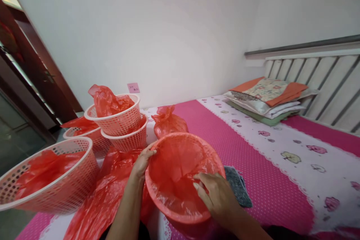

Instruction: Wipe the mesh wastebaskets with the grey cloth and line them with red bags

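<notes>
White walls and a dark red-brown door stand behind a bed spread with a pink-and-white patterned sheet.

Work position: one round container, its rim covered with glossy red plastic film, is directly in front of me at the near edge of the bed. Its open mouth faces up and tilts toward me.

Grip status: my left hand is clamped over the far-left part of the rim. My right hand reaches over the right side, fingers loosely bent against the film inside; I cannot tell whether that grip pinches the film or only presses it.

Handling, in my judgement: hold the rim firmly with the left, so that film and rim stay together. Press with finger pads rather than nails, since thin film probably tears. Work folds outward from the base, and leave some slack near the bottom.

Count:
- Pale pink perforated plastic baskets: four. One is front left, one is behind it, and two are stacked, upper on lower. Red film shows in each.
- Upright, gathered red plastic bag: one, just beyond the container.
- Loose heap of red plastic: one, left of the container.
- Dark grey-green cloth: one, at right.
- Stack of folded fabrics: one, far right; layers not countable.
- Pink paper note: one.
</notes>
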`<state>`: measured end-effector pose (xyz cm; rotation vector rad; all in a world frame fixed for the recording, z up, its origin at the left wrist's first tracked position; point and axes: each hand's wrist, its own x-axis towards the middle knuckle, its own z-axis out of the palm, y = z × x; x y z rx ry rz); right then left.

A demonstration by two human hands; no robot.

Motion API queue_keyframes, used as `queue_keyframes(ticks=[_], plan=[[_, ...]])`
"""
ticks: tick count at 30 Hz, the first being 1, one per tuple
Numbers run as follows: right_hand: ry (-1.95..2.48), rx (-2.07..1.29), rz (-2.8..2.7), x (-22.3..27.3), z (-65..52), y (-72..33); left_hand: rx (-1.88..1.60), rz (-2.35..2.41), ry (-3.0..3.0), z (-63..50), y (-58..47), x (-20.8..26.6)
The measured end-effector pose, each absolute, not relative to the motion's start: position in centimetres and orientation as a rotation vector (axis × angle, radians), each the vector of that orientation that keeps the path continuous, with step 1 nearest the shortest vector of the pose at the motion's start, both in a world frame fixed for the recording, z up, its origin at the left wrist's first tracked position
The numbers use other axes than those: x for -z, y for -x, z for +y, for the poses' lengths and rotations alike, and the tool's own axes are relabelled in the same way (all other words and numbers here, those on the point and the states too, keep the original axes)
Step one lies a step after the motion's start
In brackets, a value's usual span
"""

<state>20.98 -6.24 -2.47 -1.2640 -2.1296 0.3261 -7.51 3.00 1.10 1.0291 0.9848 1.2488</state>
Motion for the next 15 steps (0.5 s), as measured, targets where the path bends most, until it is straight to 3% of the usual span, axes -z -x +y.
queue_keyframes(ticks=[5, 10, 15], plan=[[1.311, -0.381, -2.062, 3.4, -7.9, -22.3, -1.216, 0.962, -1.095, 2.4, 6.2, -2.3], [1.265, -0.540, -2.020, -0.1, -7.3, -22.4, -1.216, 0.905, -1.167, 1.1, 4.6, -3.8], [1.194, -0.615, -2.344, 0.1, -1.6, -18.1, -1.206, 0.842, -1.282, -0.8, 2.5, -5.2]])
